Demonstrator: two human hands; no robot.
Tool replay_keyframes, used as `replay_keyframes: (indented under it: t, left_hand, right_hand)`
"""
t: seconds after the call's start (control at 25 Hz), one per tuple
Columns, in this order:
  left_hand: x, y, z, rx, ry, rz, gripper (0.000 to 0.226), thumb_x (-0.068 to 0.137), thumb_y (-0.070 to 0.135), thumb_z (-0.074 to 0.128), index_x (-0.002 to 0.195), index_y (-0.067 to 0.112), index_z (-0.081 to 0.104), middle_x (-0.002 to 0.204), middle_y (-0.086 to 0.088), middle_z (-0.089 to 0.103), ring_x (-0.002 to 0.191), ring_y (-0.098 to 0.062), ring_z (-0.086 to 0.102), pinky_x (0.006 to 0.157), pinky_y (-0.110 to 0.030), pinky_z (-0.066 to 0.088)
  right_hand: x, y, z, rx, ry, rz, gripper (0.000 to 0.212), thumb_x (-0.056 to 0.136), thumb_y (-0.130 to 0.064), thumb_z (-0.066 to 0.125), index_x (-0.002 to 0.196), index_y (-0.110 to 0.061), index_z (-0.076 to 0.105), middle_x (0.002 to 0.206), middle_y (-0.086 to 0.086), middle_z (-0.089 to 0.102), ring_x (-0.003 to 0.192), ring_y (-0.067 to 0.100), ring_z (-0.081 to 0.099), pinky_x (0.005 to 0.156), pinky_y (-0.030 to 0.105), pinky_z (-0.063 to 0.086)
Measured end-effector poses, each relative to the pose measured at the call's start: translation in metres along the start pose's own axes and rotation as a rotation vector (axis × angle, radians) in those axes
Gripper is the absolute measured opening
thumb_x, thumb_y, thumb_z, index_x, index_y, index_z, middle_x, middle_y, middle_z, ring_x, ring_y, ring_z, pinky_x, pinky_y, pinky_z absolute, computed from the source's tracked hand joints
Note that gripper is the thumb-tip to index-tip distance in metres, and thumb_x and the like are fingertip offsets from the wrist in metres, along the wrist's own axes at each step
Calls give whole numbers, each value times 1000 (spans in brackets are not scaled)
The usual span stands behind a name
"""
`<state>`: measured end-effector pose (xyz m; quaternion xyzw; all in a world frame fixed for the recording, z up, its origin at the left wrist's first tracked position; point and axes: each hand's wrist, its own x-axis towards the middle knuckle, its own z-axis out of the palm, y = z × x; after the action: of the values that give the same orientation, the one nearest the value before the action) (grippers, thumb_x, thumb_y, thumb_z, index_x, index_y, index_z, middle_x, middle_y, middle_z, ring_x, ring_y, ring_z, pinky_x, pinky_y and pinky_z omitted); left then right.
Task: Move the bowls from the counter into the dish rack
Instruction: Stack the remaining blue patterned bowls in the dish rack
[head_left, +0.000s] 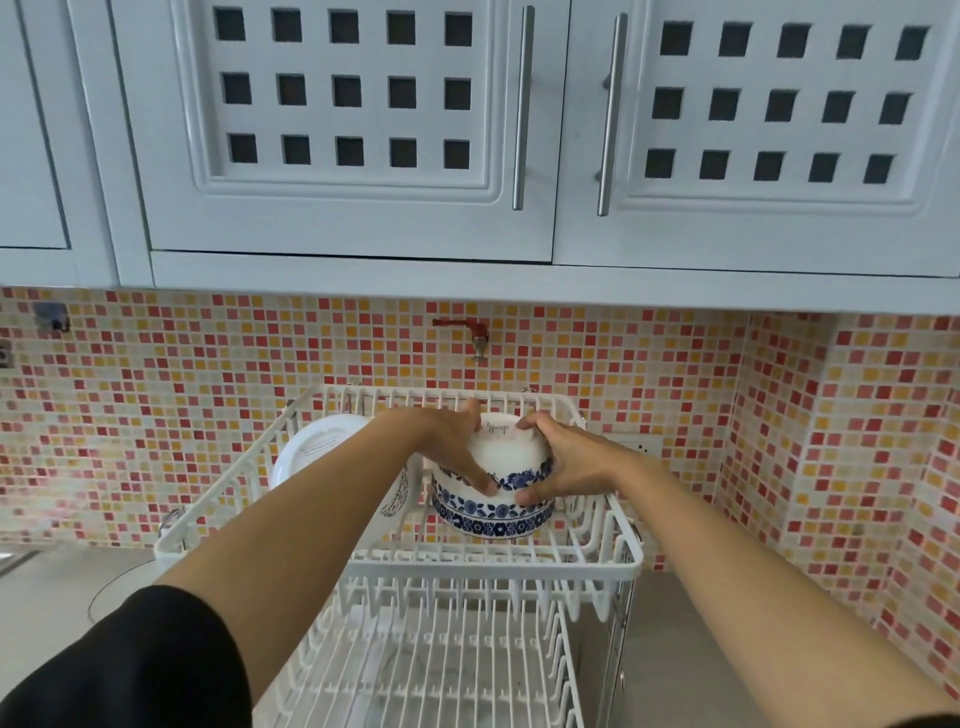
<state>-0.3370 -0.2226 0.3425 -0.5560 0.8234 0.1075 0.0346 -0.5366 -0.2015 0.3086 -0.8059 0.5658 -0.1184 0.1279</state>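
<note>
Both arms are stretched out over the white two-tier dish rack, and the action is on the upper tier. The left hand and right hand are clamped on either side of an upturned blue-and-white bowl, fingers spread over its pale base and thumbs down on the floral band. It sits on top of a second matching bowl, which rests upside down on the wires, so the two look nested. Whether the upper one is fully seated I can't quite tell from here. Off to the left, a white plate stands on edge in the slots.

This looks like glazed ceramic: stiff, fairly weighty, smooth enough to slide, and it would chip if knocked against its partner. Gripping opposite sides of the wall, as here, seems the safest hold. The lower tier appears bare, and no bowls show on the grey counter.
</note>
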Motion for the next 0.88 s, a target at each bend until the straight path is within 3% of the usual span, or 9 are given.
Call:
replay_keyframes:
  t: [0.12,0.24,0.4,0.48,0.64,0.88]
  left_hand:
    - [-1,2,-1,32,0,-2,111,59,64,74,143,27,11,144,-4,45,124,-30,49,103,-43,41]
    - [-2,-3,-2,48,41,54,103,66,63,70,144,28,12,147,-7,43,127,-31,48,106,-46,39]
    - [-16,-15,-7,97,277,200,73,90,48,52,147,13,23,152,-11,35,135,-29,39,111,-42,33]
    - [-29,-22,-10,117,366,250,60,96,42,42,145,8,31,149,-13,39,133,-28,43,110,-39,34]
    - [-64,-49,-17,15,543,276,48,99,36,37,137,7,45,140,-13,52,126,-28,50,102,-36,38]
    - [-154,-152,-22,-40,653,205,45,101,32,34,135,7,48,137,-13,55,124,-28,52,102,-34,38]
  right_hand:
    - [0,-1,-2,33,-11,10,102,50,-66,78,133,-43,23,137,-3,45,112,18,51,96,40,47]
    - [-2,-1,-6,147,13,-5,100,61,-59,76,142,-35,22,150,-5,31,130,18,40,104,34,38]
    - [-11,-6,-5,170,175,11,83,75,-72,43,144,-29,27,155,-1,25,138,22,32,109,43,33]
    - [-13,-20,-3,191,246,4,73,82,-68,34,142,-27,32,153,-1,30,137,21,33,111,45,32]
    - [-9,-70,1,171,377,-88,53,94,-53,34,139,-26,39,149,-2,37,135,16,35,112,45,30]
    - [4,-215,33,159,437,-213,51,97,-45,36,139,-17,39,151,3,33,137,18,32,112,39,27]
